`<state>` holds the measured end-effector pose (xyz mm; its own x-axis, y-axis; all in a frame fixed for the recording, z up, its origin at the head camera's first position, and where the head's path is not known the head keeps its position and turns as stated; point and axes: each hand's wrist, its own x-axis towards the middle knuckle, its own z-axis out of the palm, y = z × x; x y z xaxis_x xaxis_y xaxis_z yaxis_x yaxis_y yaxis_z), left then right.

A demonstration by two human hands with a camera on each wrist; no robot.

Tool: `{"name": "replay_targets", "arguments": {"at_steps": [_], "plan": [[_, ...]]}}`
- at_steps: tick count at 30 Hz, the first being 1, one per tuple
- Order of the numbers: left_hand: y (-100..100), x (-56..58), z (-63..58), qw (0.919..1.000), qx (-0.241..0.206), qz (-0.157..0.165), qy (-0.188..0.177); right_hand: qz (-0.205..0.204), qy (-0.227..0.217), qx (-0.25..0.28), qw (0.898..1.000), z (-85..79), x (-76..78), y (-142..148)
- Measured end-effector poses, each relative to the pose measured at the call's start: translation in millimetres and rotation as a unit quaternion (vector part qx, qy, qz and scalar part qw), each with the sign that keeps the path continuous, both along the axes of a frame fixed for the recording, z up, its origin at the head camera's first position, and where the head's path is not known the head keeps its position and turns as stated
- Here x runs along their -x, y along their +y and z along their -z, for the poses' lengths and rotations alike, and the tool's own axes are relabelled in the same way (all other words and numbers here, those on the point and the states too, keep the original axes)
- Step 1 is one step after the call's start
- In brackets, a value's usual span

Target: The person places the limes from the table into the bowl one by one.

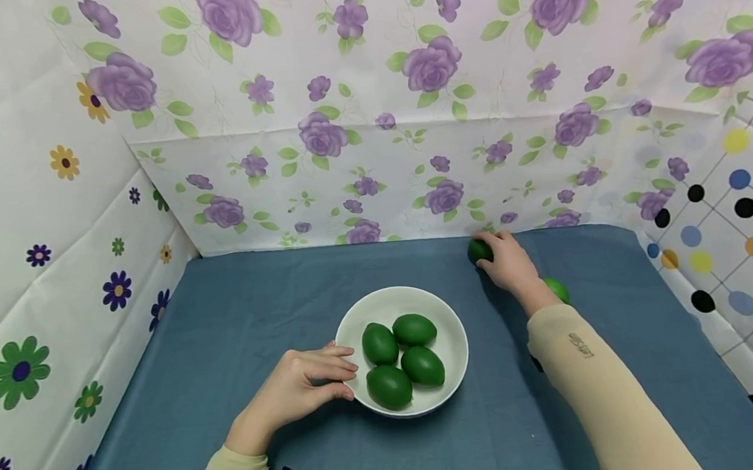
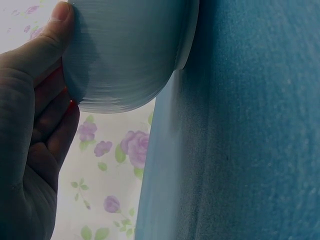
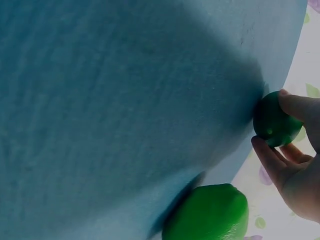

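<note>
A white bowl point(image 1: 383, 305) stands on the blue cloth and holds several green limes point(image 1: 390, 387). My left hand point(image 1: 302, 382) holds the bowl by its left side, fingertips at the rim; the left wrist view shows the thumb point(image 2: 59, 25) against the outer wall point(image 2: 125, 55). At the far edge of the cloth, my right hand point(image 1: 512, 262) grips a dark green lime point(image 1: 479, 251) between thumb and fingers, and this lime point(image 3: 272, 120) appears low against the cloth in the right wrist view. Another, brighter lime point(image 1: 557, 289) lies beside the right forearm, partly hidden by it.
Blue cloth point(image 1: 274, 289) covers the table. A purple-flowered sheet point(image 1: 385, 182) rises behind it, with a flower-print sheet point(image 1: 19, 296) at the left and a dotted sheet point(image 1: 724, 294) at the right. A small dark object point(image 1: 537, 363) peeks out by the right sleeve.
</note>
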<state>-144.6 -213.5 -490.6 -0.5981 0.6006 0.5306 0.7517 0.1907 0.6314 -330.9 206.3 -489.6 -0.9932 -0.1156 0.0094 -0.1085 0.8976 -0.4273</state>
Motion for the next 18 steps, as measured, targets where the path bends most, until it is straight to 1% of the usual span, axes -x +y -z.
{"name": "replay_targets", "arguments": {"at_steps": [4,11,18], "plan": [[0,0.3,1.0,1.0000,0.001,-0.001,0.001,0.000,0.006,0.012,1.000,1.6,-4.7,3],[0,-1.2,-1.8,1.0000,0.000,-0.001,0.002,-0.014,0.014,0.048,0.999,3.4,-14.1,7],[1,-1.9,-3.3,1.0000,0.000,-0.002,-0.001,-0.026,0.040,0.079,0.996,-3.3,-23.5,9]]}}
